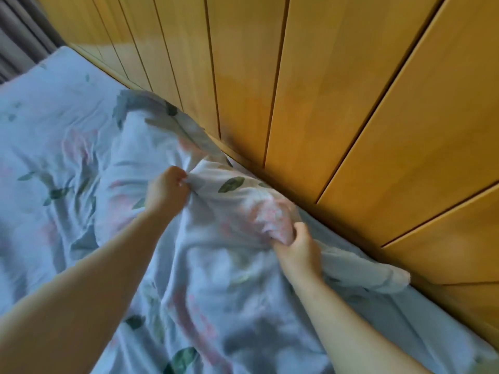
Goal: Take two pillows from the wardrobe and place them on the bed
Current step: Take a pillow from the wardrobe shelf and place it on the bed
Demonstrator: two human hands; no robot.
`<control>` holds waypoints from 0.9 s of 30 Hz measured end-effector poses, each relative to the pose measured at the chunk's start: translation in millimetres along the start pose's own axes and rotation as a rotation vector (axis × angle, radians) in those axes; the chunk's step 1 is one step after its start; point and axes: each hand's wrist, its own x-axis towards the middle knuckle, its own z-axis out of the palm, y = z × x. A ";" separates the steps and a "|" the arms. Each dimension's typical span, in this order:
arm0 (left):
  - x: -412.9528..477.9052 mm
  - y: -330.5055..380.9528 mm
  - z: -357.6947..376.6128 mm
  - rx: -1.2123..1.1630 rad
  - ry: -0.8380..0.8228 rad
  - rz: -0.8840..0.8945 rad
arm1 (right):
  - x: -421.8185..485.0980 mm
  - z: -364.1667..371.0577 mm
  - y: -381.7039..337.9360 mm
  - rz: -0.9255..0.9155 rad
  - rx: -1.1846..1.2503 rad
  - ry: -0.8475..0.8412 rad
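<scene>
The floral pillow [243,201] lies on the bed [54,117], pressed against the wooden panelling [297,90], with a second pillow [145,130] just beyond it toward the bed's far end. The left hand [166,188] has its grip pinched shut on the case near the pillow's far edge; the right hand [299,245] is closed on the near corner. Both hold loose fabric, not filling, so a tug may only bunch the case and leave the pillow crooked. Pushed further, the corner could wedge into the gap along the panelling.
</scene>
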 end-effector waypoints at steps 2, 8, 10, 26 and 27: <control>-3.0 -5.0 19.1 0.000 -0.281 0.071 | 12.1 0.8 12.1 0.030 -0.036 0.103; -80.1 -47.9 66.7 0.157 -0.047 0.084 | -8.2 -4.2 59.9 0.428 0.021 0.409; -104.5 -68.1 72.2 -0.007 0.165 -0.230 | -16.3 -5.1 66.5 0.648 0.224 0.426; -136.6 -145.7 75.4 -1.056 -0.379 -0.926 | -12.9 -21.3 112.3 0.767 0.769 0.105; -136.3 -146.1 72.8 -1.056 -0.370 -0.908 | -14.0 -25.1 114.4 0.760 0.795 0.117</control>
